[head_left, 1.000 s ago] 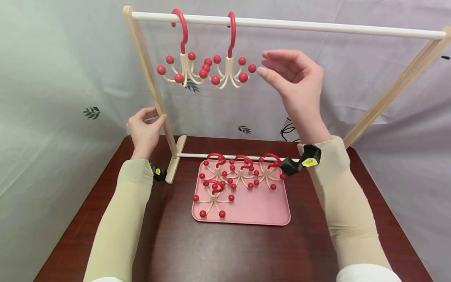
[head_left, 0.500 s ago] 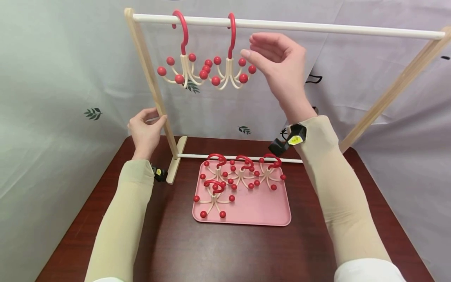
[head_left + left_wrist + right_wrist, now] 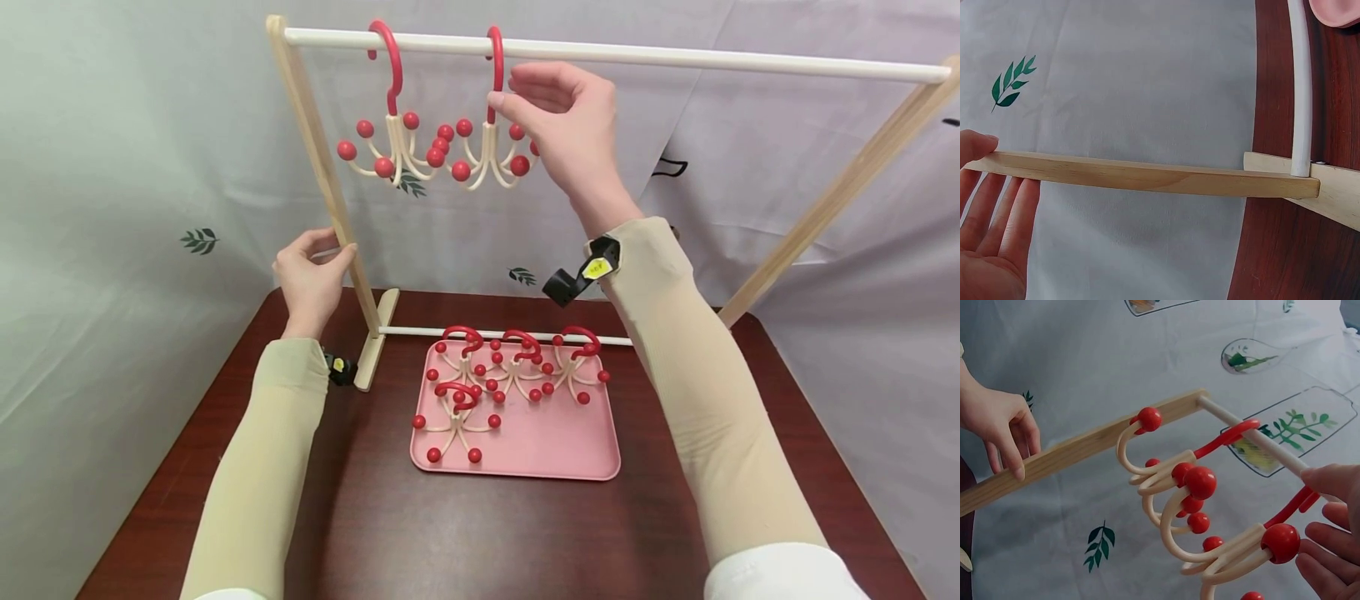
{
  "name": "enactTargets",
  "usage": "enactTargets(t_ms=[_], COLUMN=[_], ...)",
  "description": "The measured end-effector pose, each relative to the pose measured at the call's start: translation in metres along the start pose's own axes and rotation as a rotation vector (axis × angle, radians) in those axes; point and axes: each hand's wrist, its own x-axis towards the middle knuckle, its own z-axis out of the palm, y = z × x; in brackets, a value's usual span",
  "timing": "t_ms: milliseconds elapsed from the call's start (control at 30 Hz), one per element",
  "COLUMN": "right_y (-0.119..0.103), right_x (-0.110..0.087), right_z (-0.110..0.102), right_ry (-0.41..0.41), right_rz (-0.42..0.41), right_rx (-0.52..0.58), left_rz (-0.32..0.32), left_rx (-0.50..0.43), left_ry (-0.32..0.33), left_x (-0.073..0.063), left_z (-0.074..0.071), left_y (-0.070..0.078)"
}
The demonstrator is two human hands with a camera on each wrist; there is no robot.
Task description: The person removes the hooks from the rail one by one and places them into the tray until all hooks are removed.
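Note:
My left hand (image 3: 309, 275) holds the wooden left post (image 3: 315, 142) of a rack, thumb on one side and fingers on the other. The left wrist view shows the same grip, with the post (image 3: 1147, 175) running to its foot. Two octopus-shaped hangers with red hooks and red balls hang from the white top rod (image 3: 637, 54): a left hanger (image 3: 393, 142) and a right hanger (image 3: 489, 150). Around the right hanger's hook my right hand (image 3: 573, 121) is spread, the thumb overlapping the hook in the head view. In the right wrist view its fingers (image 3: 1329, 550) are apart.
A pink tray (image 3: 555, 450) on the dark red table (image 3: 480, 533) holds several more such hangers. Behind it runs the rack's white lower rod (image 3: 412, 332). The right post (image 3: 840, 192) slants up at the right. A pale cloth (image 3: 225, 150) hangs behind.
My right hand has moved left and slightly up, from beside the right hanger to its hook. The left hand stays on the post, and the hangers hang as before.

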Motion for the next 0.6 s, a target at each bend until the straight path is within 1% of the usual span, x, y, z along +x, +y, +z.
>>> enactTargets(t_ms=[100,333,600], right_y=[0.003,0.016,0.001], right_x=[0.001,0.01,0.001], right_z=[0.001,0.001,0.003], right_ry=[0.011,0.026,0.049], right_rz=[-0.007,-0.028,-0.036], right_rx=[-0.015,0.004,-0.049], left_rz=[0.001,0.001,0.001], left_rx=[-0.003,-0.011,-0.003], left_ry=[-0.001,-0.001,0.002], left_x=[0.001,0.001,0.0], left_z=[0.001,0.001,0.002], left_y=[-0.001,0.0,-0.001])
